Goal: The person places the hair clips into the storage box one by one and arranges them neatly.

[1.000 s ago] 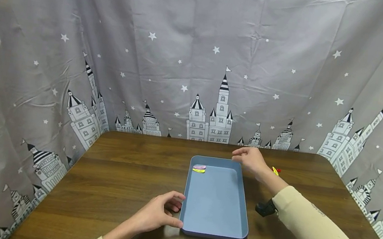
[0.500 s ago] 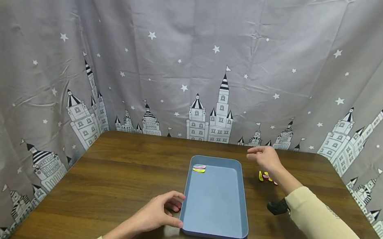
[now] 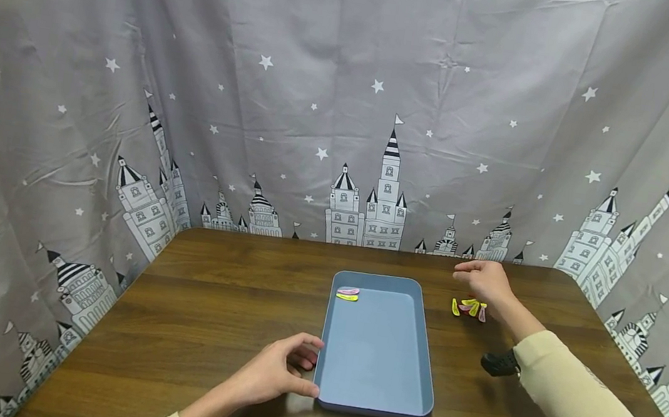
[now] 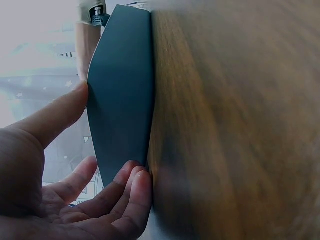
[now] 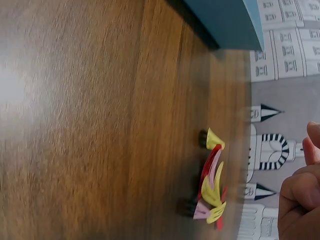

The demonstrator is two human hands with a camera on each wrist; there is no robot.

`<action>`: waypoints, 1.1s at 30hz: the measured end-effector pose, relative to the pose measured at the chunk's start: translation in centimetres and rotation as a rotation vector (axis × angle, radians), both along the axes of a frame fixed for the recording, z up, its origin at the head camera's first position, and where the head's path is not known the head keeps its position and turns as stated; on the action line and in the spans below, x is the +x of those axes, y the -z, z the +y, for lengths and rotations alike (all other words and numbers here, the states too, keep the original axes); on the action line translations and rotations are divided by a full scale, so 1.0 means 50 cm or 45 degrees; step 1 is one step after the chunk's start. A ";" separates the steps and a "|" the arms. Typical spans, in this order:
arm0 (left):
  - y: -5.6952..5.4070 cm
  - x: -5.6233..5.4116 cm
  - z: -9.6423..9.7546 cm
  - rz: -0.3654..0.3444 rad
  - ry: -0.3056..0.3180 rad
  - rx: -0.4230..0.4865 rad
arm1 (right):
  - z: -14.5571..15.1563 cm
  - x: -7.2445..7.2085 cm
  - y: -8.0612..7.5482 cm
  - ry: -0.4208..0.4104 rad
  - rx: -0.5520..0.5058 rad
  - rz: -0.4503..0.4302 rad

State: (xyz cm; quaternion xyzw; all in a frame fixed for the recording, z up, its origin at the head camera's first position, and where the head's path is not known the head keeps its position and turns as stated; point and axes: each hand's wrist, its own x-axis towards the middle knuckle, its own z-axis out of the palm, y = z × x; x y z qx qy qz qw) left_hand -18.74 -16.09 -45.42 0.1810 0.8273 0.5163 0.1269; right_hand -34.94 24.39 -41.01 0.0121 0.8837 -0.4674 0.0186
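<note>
A blue-grey rectangular tray (image 3: 378, 352) lies on the wooden table. Inside its far left corner are a pink hair clip (image 3: 349, 291) and a yellow hair clip (image 3: 347, 298), side by side. My left hand (image 3: 277, 371) rests against the tray's left side; in the left wrist view its thumb (image 4: 65, 112) touches the rim and its fingertips lie against the outer wall. To the right of the tray sits a small pile of yellow, pink and red hair clips (image 5: 212, 187). Just above and behind this pile hovers my right hand (image 3: 486, 280), fingers loosely bent, with nothing visible in them.
The dark wooden table (image 3: 230, 301) reaches back to a grey curtain (image 3: 297, 109) printed with castles and stars. A black wrist device (image 3: 499, 364) hangs below the right sleeve.
My right hand has moved right, from near the tray's far right corner to over the clip pile, which now shows more fully. The left hand and tray have stayed put.
</note>
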 end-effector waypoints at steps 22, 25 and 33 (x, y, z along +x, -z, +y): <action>0.006 -0.002 -0.002 -0.006 0.007 0.003 | 0.090 0.002 0.064 0.132 -0.124 -0.084; 0.006 -0.003 -0.002 -0.005 0.005 0.005 | 0.098 0.000 0.072 0.161 -0.126 -0.096; 0.004 -0.002 -0.002 -0.009 0.005 0.013 | 0.120 -0.005 0.093 0.205 -0.119 -0.128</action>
